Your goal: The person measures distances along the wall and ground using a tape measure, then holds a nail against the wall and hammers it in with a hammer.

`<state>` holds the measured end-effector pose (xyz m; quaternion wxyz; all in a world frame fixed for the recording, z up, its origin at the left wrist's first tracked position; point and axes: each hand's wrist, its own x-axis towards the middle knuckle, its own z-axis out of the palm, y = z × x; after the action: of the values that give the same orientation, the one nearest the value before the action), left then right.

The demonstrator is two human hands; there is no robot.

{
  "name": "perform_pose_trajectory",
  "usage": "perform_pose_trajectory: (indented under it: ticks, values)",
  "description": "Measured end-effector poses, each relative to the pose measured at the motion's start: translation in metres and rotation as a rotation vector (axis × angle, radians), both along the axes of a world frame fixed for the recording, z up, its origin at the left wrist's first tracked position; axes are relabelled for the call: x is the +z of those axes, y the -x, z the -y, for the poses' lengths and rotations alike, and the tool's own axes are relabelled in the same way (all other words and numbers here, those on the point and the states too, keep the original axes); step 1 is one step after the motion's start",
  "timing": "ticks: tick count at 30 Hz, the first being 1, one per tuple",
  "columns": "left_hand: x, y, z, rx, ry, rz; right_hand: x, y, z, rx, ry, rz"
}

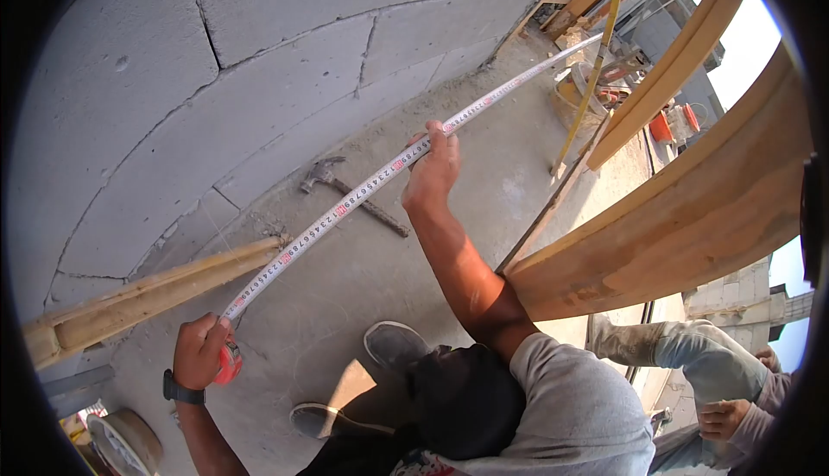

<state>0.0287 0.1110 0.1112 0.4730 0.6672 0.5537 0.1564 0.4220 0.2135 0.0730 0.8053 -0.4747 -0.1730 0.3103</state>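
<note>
While your left fingers [200, 327] clasp the tape case [229, 364], your right fingers [437, 138] pinch its extended blade [341, 210], not yet rewound.

Wall of grey masonry blocks [294, 70], jointed, with minor surface pitting. Floor of unfinished concrete [509, 200], dusty, debris along the wall base. Direct sunlight [620, 181] strikes the right side; pale sky [751, 44] visible beyond.
</note>
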Motion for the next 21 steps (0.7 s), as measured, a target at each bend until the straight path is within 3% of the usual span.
perform_pose_trajectory:
  ticks: [14, 19, 21]
  values:
    - [-0.01, -0.039, -0.011, 0.005, -0.03, 0.033, -0.005, 0.01, 0.006, 0.081, -0.036, 0.052]
    - [0.002, -0.051, -0.011, 0.066, 0.085, 0.091, -0.007, 0.012, 0.008, 0.104, 0.002, 0.031]
    - [-0.008, -0.047, -0.013, 0.027, -0.002, 0.064, -0.01, 0.011, 0.007, 0.108, 0.0, 0.032]
